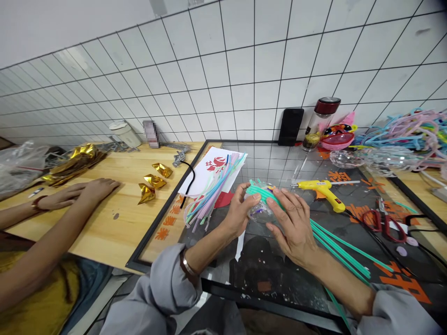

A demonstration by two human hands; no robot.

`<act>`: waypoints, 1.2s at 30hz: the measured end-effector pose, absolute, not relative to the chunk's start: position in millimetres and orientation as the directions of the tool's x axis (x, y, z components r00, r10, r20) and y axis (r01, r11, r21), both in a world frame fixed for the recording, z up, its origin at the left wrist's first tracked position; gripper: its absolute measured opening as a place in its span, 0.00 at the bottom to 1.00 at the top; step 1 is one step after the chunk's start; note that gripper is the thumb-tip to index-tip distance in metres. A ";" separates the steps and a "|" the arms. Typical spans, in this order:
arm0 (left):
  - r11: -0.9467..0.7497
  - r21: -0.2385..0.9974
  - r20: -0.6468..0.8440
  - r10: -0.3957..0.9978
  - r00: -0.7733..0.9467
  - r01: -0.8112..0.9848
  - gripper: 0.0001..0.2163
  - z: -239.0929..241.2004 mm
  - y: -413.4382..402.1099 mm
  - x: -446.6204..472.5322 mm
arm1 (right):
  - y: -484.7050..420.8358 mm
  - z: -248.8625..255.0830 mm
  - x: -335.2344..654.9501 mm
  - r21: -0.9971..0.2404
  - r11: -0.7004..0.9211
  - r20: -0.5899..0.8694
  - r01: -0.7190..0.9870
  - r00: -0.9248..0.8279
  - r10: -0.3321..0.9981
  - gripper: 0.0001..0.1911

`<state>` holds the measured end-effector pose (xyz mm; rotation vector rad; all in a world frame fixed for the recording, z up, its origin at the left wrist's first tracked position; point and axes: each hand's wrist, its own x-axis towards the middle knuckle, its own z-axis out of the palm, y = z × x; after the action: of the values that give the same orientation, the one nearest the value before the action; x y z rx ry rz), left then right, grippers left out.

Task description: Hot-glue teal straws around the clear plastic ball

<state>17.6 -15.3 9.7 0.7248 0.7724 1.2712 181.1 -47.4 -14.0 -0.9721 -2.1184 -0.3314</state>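
Between my hands is a clear plastic piece (pixel 257 215), rounded, with small purple and yellow bits on it. Green pipe cleaners (pixel 257 190) lie side by side across its top. My left hand (pixel 240 210) grips the left side, thumb pressed on the green stems. From the right, my right hand (pixel 292 222) holds the same bundle, fingers over the stems and thumb low against the plastic. Long green stems (pixel 344 249) trail out under my right forearm towards the table's front right. My fingers cover part of the plastic.
A yellow glue gun (pixel 323 190) and red-handled scissors (pixel 384 223) lie right. Behind stand a phone (pixel 291 126), a lidded bottle (pixel 318 125) and a heap of pipe cleaners (pixel 408 132). Pastel stems (pixel 213 195) rest on white paper left. Another person's hands (pixel 89 190) rest by gold pieces (pixel 154 181).
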 end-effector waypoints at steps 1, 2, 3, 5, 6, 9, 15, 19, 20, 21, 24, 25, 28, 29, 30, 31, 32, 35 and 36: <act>0.150 0.823 -0.100 0.988 0.121 -0.548 0.24 9.7 -15.3 17.3 | -47.4 -14.2 181.8 -0.076 0.674 0.745 0.735 -0.407 0.529 0.35; 0.148 0.821 -0.099 0.988 0.119 -0.552 0.24 9.5 -15.2 16.9 | -47.4 -14.6 182.5 -0.075 0.669 0.753 0.739 -0.398 0.524 0.35; 0.148 0.818 -0.097 0.988 0.120 -0.556 0.23 9.2 -15.1 16.5 | -47.4 -15.1 182.9 -0.073 0.663 0.760 0.745 -0.389 0.521 0.36; 0.153 0.815 -0.097 0.987 0.129 -0.559 0.24 8.3 -15.1 16.0 | -47.6 -15.9 182.9 -0.067 0.650 0.773 0.757 -0.372 0.514 0.36; 0.162 0.813 -0.099 0.985 0.141 -0.560 0.24 7.7 -15.1 15.8 | -47.9 -15.9 182.5 -0.063 0.645 0.778 0.762 -0.367 0.510 0.36; 0.181 0.810 -0.100 0.980 0.173 -0.558 0.25 6.5 -15.8 15.9 | -49.4 -14.6 180.2 -0.046 0.641 0.784 0.766 -0.369 0.499 0.37; 0.150 0.820 -0.041 0.978 0.204 -0.553 0.35 5.4 -18.1 15.5 | -52.6 -11.1 178.6 -0.052 0.643 0.797 0.764 -0.356 0.488 0.36; 0.110 0.859 0.013 0.972 0.236 -0.500 0.41 2.8 -18.4 13.7 | -54.8 -10.7 179.2 -0.056 0.649 0.803 0.759 -0.353 0.481 0.36; 0.087 0.870 0.032 0.972 0.232 -0.485 0.41 2.0 -18.2 13.4 | -55.2 -10.5 179.2 -0.050 0.652 0.804 0.757 -0.356 0.475 0.37; 0.065 0.878 0.049 0.973 0.224 -0.474 0.40 1.2 -18.0 13.0 | -55.6 -10.3 179.1 -0.046 0.655 0.806 0.754 -0.359 0.470 0.37; 0.035 0.887 0.058 0.981 0.187 -0.460 0.37 0.0 -18.0 12.1 | -56.1 -8.9 178.8 -0.051 0.666 0.802 0.744 -0.367 0.471 0.37; 0.042 0.887 0.047 0.982 0.182 -0.460 0.36 0.2 -18.4 11.8 | -56.0 -8.1 178.7 -0.058 0.668 0.796 0.742 -0.369 0.479 0.37; 0.041 0.902 0.046 0.981 0.189 -0.430 0.36 3.2 -20.9 11.2 | -55.3 -4.7 178.5 -0.086 0.667 0.773 0.740 -0.373 0.513 0.37; 0.023 0.912 0.059 0.981 0.187 -0.410 0.35 4.7 -21.8 11.1 | -55.0 -3.5 178.3 -0.090 0.666 0.767 0.741 -0.375 0.521 0.37; 0.002 0.921 0.074 0.981 0.180 -0.389 0.35 6.2 -22.6 11.1 | -54.7 -2.4 178.1 -0.090 0.663 0.762 0.743 -0.377 0.526 0.36; -0.021 0.929 0.089 0.982 0.167 -0.369 0.34 7.5 -23.1 11.1 | -54.4 -1.5 177.9 -0.087 0.659 0.759 0.747 -0.379 0.530 0.36; -0.039 0.935 0.099 0.983 0.155 -0.352 0.33 8.5 -23.4 11.1 | -54.2 -0.8 177.7 -0.081 0.654 0.755 0.752 -0.382 0.533 0.36; -0.077 0.948 0.124 0.983 0.136 -0.309 0.33 9.2 -22.8 10.3 | -53.8 0.0 178.2 -0.076 0.637 0.749 0.767 -0.378 0.545 0.35; -0.090 0.952 0.135 0.982 0.135 -0.293 0.33 8.8 -22.4 9.7 | -53.6 -0.1 179.0 -0.080 0.636 0.749 0.768 -0.375 0.547 0.35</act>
<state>9.7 -22.4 8.8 1.1419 0.8283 1.2997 179.0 -53.6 -0.1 -1.0237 -2.0779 -0.3622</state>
